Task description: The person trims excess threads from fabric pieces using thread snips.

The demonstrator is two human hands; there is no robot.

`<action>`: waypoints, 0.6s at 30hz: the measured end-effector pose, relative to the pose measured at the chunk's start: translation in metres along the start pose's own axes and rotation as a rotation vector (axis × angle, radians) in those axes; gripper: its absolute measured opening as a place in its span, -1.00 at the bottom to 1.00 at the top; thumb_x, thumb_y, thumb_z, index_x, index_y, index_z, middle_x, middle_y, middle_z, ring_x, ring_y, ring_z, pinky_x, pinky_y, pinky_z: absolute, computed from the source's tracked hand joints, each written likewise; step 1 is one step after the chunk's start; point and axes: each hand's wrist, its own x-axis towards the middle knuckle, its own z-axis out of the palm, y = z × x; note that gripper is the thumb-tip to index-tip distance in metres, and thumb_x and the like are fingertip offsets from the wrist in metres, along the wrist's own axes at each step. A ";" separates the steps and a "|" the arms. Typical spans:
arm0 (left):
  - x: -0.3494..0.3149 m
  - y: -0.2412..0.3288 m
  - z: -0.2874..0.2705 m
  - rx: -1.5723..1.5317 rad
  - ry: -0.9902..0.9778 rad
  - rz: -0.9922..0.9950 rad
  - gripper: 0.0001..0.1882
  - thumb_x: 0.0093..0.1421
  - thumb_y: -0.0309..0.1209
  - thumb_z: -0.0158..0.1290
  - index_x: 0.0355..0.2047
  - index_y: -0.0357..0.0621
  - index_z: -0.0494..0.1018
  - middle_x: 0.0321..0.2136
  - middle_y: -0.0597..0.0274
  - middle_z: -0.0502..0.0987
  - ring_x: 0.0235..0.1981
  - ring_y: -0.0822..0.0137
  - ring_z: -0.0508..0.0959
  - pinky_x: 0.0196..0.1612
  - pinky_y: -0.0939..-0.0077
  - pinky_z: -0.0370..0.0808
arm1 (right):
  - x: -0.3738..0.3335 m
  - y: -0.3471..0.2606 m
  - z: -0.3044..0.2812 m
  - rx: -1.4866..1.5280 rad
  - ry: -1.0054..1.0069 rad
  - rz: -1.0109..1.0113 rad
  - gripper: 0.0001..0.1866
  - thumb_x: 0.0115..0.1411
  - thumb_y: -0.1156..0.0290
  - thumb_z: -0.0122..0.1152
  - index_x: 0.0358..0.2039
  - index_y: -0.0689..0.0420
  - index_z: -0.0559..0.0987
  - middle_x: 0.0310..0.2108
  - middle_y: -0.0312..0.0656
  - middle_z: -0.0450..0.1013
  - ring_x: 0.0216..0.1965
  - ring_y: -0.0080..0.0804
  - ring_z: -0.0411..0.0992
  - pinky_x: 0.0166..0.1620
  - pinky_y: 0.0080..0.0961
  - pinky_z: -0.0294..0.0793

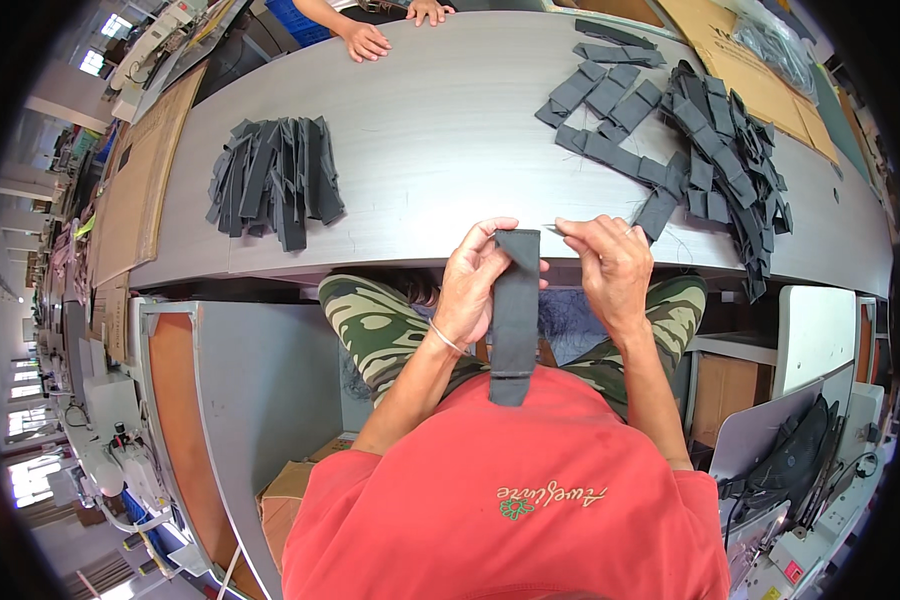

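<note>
My left hand point(477, 281) grips a dark grey fabric strip point(516, 310) near its upper end, thumb in front and fingers behind. The strip hangs down toward my red shirt, with its top corner folded over and a seam across its lower part. Just right of the strip's top, my right hand point(611, 270) is closed in a pinch, apart from the cloth. A small thin pointed thing point(551, 228) pokes out from its fingertips toward the strip; its kind is too small to make out.
On the grey table point(420, 120) lie a pile of dark strips point(275, 180) at left and a larger heap of folded strips point(720, 150) at right. Another person's hand point(366, 42) rests at the far edge. Cardboard sheets point(155, 170) lie along the left side.
</note>
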 end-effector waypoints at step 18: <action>0.007 -0.003 -0.025 0.331 0.279 0.096 -0.81 0.20 -0.41 0.12 -0.53 -0.20 0.45 -0.61 0.47 0.44 -0.61 0.71 0.32 -0.57 0.79 0.22 | -0.032 -0.022 0.007 0.300 -0.120 0.036 -0.75 -0.03 0.45 0.29 -0.27 0.01 0.62 -0.59 -0.26 0.36 -0.52 -0.32 0.34 -0.44 -0.42 0.27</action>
